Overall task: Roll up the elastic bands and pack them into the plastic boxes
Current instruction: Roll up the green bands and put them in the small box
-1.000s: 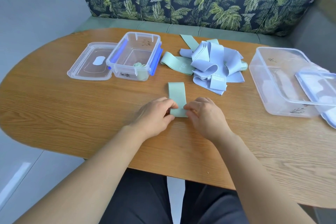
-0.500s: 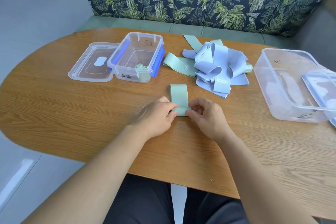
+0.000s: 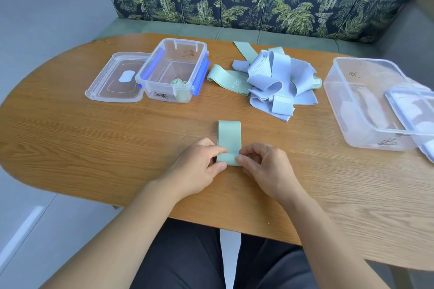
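1. Wooden table [image 3: 94,148] carries everything.
2. Left hand [image 3: 199,166] and right hand [image 3: 265,169] both pinch the near end of the green band [image 3: 229,135], apparently to start its roll.
3. Small box [image 3: 162,95] waits open beyond the left hand.

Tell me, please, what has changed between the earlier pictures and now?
Little. The left hand and right hand keep pinching the near end of the green band, working the roll; the right hand has curled in more, baring the rolled end. Nothing was let go. The small box, the large box and the pile of bands stayed put.
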Tool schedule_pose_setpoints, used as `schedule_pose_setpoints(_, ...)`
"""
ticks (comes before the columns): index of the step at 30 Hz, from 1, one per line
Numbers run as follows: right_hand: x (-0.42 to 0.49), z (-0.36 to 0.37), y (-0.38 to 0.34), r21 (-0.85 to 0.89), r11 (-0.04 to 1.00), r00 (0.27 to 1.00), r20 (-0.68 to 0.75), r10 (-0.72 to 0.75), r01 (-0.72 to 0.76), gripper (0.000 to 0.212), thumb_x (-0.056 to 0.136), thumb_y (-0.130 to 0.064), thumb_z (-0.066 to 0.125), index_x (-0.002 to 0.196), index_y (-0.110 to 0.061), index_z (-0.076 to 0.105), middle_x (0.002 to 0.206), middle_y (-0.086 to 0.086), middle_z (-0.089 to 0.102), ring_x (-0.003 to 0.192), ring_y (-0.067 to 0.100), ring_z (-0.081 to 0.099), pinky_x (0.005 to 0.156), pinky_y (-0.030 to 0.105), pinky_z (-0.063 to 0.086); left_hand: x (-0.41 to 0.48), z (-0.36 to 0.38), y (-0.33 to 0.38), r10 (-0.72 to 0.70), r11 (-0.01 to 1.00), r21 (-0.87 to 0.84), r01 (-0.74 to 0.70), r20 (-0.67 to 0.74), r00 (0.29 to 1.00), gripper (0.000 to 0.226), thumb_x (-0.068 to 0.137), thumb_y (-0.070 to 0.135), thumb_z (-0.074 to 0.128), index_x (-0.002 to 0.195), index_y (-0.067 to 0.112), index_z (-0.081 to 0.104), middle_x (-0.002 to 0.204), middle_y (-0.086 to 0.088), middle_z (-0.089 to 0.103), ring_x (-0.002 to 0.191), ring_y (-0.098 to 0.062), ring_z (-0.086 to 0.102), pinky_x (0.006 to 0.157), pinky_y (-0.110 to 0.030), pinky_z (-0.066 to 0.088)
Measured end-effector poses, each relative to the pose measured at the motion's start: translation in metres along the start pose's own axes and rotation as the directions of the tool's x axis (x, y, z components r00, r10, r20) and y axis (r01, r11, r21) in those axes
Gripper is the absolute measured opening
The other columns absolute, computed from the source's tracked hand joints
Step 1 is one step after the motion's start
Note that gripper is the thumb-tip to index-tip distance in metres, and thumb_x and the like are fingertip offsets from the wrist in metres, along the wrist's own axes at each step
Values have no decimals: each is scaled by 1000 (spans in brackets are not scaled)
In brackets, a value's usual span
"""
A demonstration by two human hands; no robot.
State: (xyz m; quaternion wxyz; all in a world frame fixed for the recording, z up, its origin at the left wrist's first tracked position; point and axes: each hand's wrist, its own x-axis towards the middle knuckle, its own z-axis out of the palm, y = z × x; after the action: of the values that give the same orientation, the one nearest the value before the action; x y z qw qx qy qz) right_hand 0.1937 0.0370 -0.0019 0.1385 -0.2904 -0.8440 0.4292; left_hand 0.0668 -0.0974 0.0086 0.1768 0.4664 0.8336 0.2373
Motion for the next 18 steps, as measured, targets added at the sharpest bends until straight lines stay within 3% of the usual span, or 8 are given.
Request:
schedule_pose_setpoints(3, -10, 2, 0, -39, 999, 999, -28, -27, 26, 11, 86, -25, 70, 95, -20, 70, 78, -17, 59, 68, -1, 54, 66, 15, 43, -11, 6, 6, -36, 999, -25, 35, -41, 999, 41, 92, 31, 61, 132, 23, 56, 96, 15, 44, 78, -1, 45, 75, -17, 34)
schedule_pose_setpoints(5, -12, 4, -2, -50, 999, 998, -62, -25, 22, 12, 86, -26, 70, 97, -19, 71, 77, -19, 57, 68, -3, 52, 64, 12, 39, -18, 13, 14, -85, 994, -82, 74, -148, 985, 45, 93, 24, 60, 137, 17, 52, 111, 10, 49, 93, -5, 49, 82, -12, 31)
schedule_pose_setpoints(8, -14, 11, -7, -80, 997, 988, -151, -15, 3, 16, 88, -26, 68, 99, -15, 73, 80, -13, 61, 72, 3, 54, 71, 21, 45, -31, 26, 34, -188, 970, -200, 141, -238, 953, 56, 96, 13, 50, 149, 16, 31, 136, -1, 49, 120, -16, 47, 92, -13, 30)
schedule_pose_setpoints(12, -22, 24, -14, -53, 998, 958, -284, 27, -44, 16, 89, -23, 65, 100, -15, 73, 90, -3, 72, 83, 16, 65, 79, 36, 51, -39, 37, 53, -306, 911, -333, 244, -149, 940, 70, 96, 5, 39, 154, 22, 2, 130, -11, 50, 112, -22, 50, 76, -15, 30)
schedule_pose_setpoints(16, -26, 32, -20, -91, 995, 954, -298, 18, -48, 23, 91, -22, 60, 111, -14, 71, 98, 2, 73, 89, 22, 66, 81, 36, 51, -37, 37, 58, -352, 860, -427, 279, -99, 931, 77, 94, 2, 37, 153, 25, -6, 137, -7, 46, 116, -20, 49, 89, -21, 37)
schedule_pose_setpoints(18, -25, 31, -19, -122, 992, 956, -292, -12, -25, 18, 90, -21, 61, 101, -12, 73, 92, 3, 73, 84, 24, 66, 77, 38, 52, -37, 36, 59, -346, 865, -413, 283, -83, 935, 77, 93, 2, 37, 153, 25, -5, 139, -8, 45, 118, -21, 48, 94, -23, 38)
